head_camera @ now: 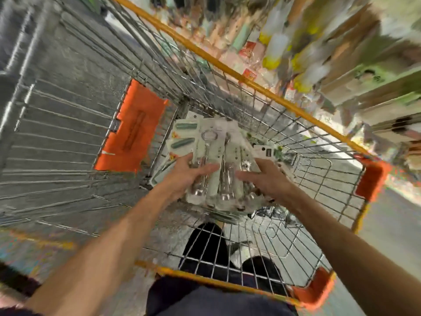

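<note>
A wire shopping cart (303, 115) with orange rails fills the head view. Inside it, both hands hold a fanned stack of carded utensil packs (218, 156), white cards with metal tools under clear blisters. My left hand (189, 174) grips the stack's left side, thumb lying over the top. My right hand (264, 176) holds the right side, fingers stretched across the packs toward the left. Further packs with green items (184, 133) lie just beyond, partly under the held ones.
An orange child-seat flap (132, 131) hangs on the cart's left wall. Blurred store shelves with hanging goods (296, 42) run along the upper right. A grey floor (45, 87) lies to the left. My dark trousers and shoes (209, 242) show through the cart's mesh.
</note>
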Available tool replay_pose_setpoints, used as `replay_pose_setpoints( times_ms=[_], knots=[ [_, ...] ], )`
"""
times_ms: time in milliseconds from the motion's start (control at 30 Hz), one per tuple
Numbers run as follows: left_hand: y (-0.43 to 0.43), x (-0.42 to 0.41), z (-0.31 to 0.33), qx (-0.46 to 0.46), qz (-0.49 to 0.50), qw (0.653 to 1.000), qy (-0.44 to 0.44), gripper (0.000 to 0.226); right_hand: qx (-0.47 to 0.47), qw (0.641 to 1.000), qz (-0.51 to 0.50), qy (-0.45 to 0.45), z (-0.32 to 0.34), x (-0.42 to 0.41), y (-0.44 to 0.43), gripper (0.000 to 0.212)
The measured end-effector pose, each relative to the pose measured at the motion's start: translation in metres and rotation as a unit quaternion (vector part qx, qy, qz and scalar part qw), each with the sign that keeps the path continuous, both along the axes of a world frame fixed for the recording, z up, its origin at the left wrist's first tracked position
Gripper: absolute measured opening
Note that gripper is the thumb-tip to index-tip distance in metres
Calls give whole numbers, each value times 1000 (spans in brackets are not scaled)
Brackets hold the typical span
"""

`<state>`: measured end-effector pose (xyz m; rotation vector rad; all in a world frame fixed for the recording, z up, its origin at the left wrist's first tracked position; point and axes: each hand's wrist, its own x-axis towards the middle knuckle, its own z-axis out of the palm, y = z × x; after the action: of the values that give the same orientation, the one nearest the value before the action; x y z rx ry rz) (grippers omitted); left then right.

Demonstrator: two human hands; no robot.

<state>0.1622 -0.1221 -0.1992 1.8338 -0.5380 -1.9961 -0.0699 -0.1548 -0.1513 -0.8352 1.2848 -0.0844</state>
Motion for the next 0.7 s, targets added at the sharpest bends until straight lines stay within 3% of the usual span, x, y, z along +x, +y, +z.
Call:
replay_pose_setpoints(
  times_ms=[133, 233, 300, 400, 467, 567, 700],
  knots=[
    [22, -30, 58, -50, -4, 999, -3, 65, -30, 998, -29, -50, 52, -26, 38, 22],
    [45, -59, 108, -107, -23, 994, -20, 48, -28, 991, -104, -79, 78, -52, 77, 27],
    [64, -80, 140, -139, -36, 989, -25, 45, -41, 984, -147, -88, 101, -68, 108, 31],
    [99, -115, 189, -171, -61, 983, 0, 55, -88, 965, -218, -115, 142, -102, 159, 19],
    [126, -146, 223, -209, -96, 973, 9, 48, -104, 945, -272, -147, 169, -130, 196, 21],
    [166, -197, 261, -259, -153, 953, 31, 23, -144, 917, -340, -149, 209, -175, 248, 28],
    [200, -274, 289, -281, -218, 932, 65, 33, -216, 889, -396, -80, 249, -235, 313, 52]
  ],
)
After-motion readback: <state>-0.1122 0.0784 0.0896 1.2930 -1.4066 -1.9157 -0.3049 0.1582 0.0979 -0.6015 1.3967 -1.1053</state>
